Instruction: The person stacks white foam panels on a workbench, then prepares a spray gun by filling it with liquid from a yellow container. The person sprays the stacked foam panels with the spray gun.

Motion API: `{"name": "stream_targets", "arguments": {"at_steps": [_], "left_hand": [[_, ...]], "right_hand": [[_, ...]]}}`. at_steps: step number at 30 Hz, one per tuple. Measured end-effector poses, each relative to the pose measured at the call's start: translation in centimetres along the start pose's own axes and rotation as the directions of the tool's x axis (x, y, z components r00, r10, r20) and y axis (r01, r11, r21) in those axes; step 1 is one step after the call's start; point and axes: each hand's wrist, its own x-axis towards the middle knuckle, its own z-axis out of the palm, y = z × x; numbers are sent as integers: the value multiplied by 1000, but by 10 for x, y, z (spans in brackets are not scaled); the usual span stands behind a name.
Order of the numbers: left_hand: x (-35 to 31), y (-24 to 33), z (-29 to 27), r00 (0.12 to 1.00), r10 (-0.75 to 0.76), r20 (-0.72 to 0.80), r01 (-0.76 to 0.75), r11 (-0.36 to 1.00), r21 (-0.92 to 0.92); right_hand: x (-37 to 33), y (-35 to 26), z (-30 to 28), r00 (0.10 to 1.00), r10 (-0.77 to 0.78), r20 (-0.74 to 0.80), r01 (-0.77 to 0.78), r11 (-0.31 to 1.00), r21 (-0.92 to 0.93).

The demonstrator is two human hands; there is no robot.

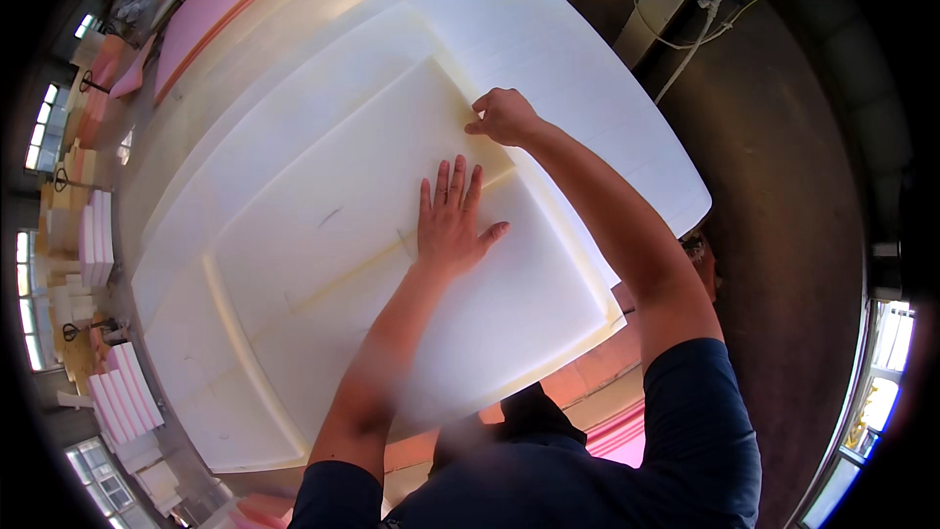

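A broad white foam sheet (362,157) with yellowish edge bands lies in front of me, over further pale layers. My left hand (450,230) rests flat on it, fingers spread and pointing away, holding nothing. Farther off and to the right, my right hand (504,118) is curled at the sheet's yellowish right edge, thumb and forefinger bent toward each other. Whatever is between those fingertips is too small to make out. Past that edge lies a smooth white foam slab (568,69) with rounded corners. Short dark marks and a yellowish line show on the sheet near my left hand.
Pink foam sheets (220,15) lie at the far left. Stacks of pink-and-white slabs (125,392) stand along the left side, by windows. Orange-pink foam (587,372) shows below the near edge. A pipe with cables (720,0) rises at the far right.
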Motion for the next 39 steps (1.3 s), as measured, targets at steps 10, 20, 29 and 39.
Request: {"name": "stream_targets", "arguments": {"at_steps": [10,20,29,39], "left_hand": [[3,1,1,1000,-10,5,10,1000,0],[6,8,-5,999,-27,30,28,999,-29],[-42,-31,-4,991,-131,-38,125,985,-121],[-291,-232,-22,550,-831,-75,831,554,-42]], "right_hand": [[1,1,12,997,31,-66,-36,996,-76],[-65,-7,50,893,-249,-374,192,964,-183],[-109,24,100,855,-475,-209,339,816,-467],[-133,-14,100,968,-168,-186,47,852,-521]]}}
